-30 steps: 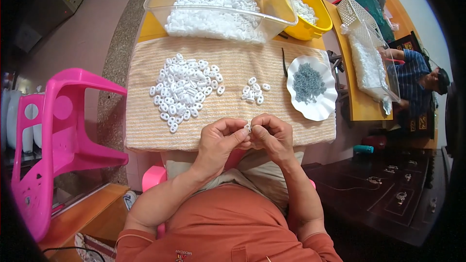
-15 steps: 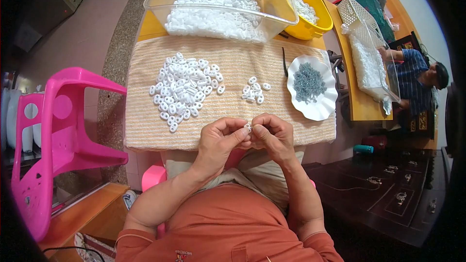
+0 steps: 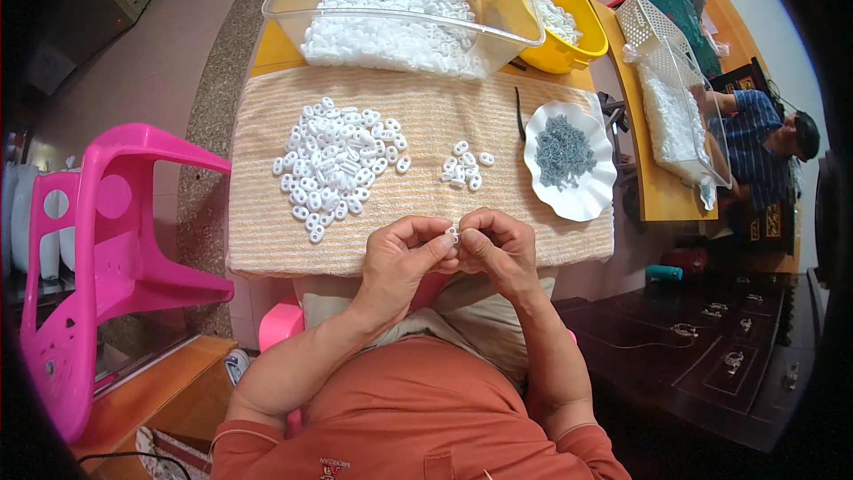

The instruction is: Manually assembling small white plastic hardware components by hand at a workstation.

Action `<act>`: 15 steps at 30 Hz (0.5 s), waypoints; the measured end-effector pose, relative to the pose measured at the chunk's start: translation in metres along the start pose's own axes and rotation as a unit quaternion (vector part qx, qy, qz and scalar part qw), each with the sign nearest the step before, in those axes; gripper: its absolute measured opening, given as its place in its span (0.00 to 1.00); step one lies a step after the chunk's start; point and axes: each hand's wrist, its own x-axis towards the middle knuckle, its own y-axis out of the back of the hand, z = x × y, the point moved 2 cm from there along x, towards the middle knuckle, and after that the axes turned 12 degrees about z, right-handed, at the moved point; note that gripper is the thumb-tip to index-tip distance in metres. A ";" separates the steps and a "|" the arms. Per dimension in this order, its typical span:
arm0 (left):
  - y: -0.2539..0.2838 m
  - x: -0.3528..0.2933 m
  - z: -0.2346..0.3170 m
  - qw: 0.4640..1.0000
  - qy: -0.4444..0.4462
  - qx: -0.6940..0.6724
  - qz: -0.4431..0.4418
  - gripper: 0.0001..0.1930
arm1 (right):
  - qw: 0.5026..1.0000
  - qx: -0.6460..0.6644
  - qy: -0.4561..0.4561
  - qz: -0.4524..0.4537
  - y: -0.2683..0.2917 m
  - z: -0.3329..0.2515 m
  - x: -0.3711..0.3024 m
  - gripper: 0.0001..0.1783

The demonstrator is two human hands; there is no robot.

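Both hands meet over the near edge of the striped cloth [image 3: 418, 253]. Between the fingertips of my left hand [image 3: 400, 253] is a small white oval plastic piece with two holes [image 3: 452, 234]. My right hand [image 3: 499, 251] pinches at the same spot, its thumb and forefinger closed against the piece; whether it also holds something tiny is hidden. A large pile of the white two-hole pieces [image 3: 333, 160] lies beyond my left hand. Farther off, ahead of my fingers, sits a smaller group of them [image 3: 464, 167]. To the right, a white scalloped dish [image 3: 582, 203] holds small grey-blue translucent parts [image 3: 565, 151].
A clear bin [image 3: 400, 40] of white pieces stands at the table's far side, beside a yellow basin [image 3: 569, 52]. A black stick-like tool [image 3: 521, 114] lies near the dish. Left stands a pink chair [image 3: 133, 240]. At right, a person [image 3: 764, 147] works at another table.
Almost nothing differs. Both hands keep their place and grip on the white piece, and the piles look the same.
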 end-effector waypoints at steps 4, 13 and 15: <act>0.000 0.000 0.000 1.000 -0.005 0.005 -0.004 0.09 | 1.000 -0.003 0.007 -0.017 0.000 -0.002 0.000 0.05; 0.000 0.000 0.000 0.999 -0.015 0.031 0.001 0.10 | 0.999 0.020 -0.008 -0.024 -0.004 -0.005 -0.001 0.05; -0.001 -0.001 0.001 0.999 -0.022 0.040 -0.003 0.10 | 0.999 0.026 -0.013 -0.030 -0.003 -0.005 -0.001 0.05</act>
